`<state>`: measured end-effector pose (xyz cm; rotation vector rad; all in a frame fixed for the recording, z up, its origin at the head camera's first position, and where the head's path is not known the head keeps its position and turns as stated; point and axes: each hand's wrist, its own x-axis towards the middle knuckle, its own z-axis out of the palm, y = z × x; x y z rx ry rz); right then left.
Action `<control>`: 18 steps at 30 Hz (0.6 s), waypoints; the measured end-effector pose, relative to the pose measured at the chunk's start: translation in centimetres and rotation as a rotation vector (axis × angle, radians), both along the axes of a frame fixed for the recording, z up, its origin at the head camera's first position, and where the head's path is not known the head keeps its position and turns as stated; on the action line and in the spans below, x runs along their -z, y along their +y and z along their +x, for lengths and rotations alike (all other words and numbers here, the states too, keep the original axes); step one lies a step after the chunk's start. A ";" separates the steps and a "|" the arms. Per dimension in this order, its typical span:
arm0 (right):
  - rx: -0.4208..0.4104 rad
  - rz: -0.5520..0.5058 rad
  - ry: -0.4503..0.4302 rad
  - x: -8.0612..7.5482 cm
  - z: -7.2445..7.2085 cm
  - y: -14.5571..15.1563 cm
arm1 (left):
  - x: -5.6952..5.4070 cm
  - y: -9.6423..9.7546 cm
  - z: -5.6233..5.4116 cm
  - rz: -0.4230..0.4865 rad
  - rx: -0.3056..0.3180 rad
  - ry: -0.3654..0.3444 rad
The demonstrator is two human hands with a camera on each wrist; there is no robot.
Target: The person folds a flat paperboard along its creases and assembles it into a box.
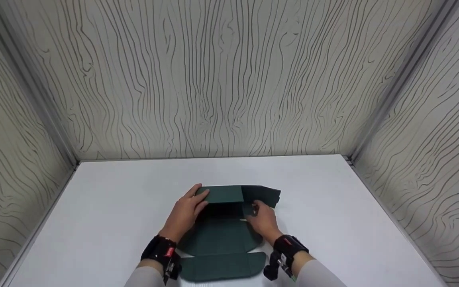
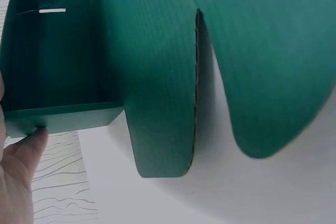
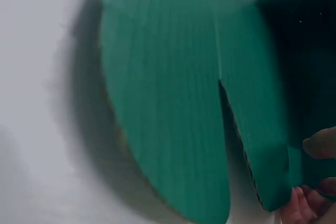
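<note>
A dark green cardboard box (image 1: 215, 237), partly folded up, lies in front of me with its back part raised and its lid panel flat toward me. My left hand (image 1: 185, 211) holds the raised part at its left end, fingers over the top panel (image 1: 223, 194). In the left wrist view, a finger (image 2: 29, 153) presses the outside of the end wall (image 2: 65, 119). On the other end, my right hand (image 1: 264, 221) pinches the side wall below an unfolded flap (image 1: 267, 195). The right wrist view shows the thumb (image 3: 321, 142) inside and fingertips (image 3: 296, 208) outside.
The box rests on a white tabletop (image 1: 114, 199). Wood-grain patterned panels (image 1: 213, 79) stand at the back and both sides. A front strip with rounded ends (image 1: 221, 267) lies near the table's front, and rounded side flaps (image 3: 163, 103) spread out by the lid panel.
</note>
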<state>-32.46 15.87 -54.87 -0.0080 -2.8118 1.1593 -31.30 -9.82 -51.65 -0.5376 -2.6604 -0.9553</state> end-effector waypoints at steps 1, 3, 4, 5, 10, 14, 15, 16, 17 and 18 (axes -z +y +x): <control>0.012 -0.022 -0.013 0.0 -0.1 0.0 | 0.1 0.0 0.0 0.003 0.001 -0.001; 0.030 -0.050 -0.033 0.0 -0.3 0.0 | 0.1 0.0 0.0 0.004 -0.001 -0.004; 0.033 -0.056 -0.034 0.0 -0.4 0.0 | 0.2 0.0 0.0 0.008 -0.004 -0.006; 0.035 -0.056 -0.033 0.1 -0.5 0.0 | 0.2 0.0 0.0 0.009 -0.007 -0.011; 0.051 -0.146 -0.041 0.3 -0.7 -0.1 | 0.2 0.0 0.0 0.008 -0.006 -0.014; 0.067 -0.243 -0.063 0.6 -0.7 0.0 | 0.2 0.0 -0.1 0.009 0.005 -0.017; 0.069 -0.259 -0.071 0.7 -0.8 0.0 | 0.2 0.0 -0.1 0.009 0.005 -0.017; 0.067 -0.264 -0.073 0.8 -0.8 0.0 | 0.2 0.0 -0.1 0.012 0.002 -0.023; 0.065 -0.264 -0.072 0.8 -0.8 0.0 | 0.2 0.0 -0.1 0.010 0.001 -0.022; 0.060 -0.258 -0.069 0.9 -0.8 0.0 | 0.2 0.0 -0.1 0.008 -0.001 -0.020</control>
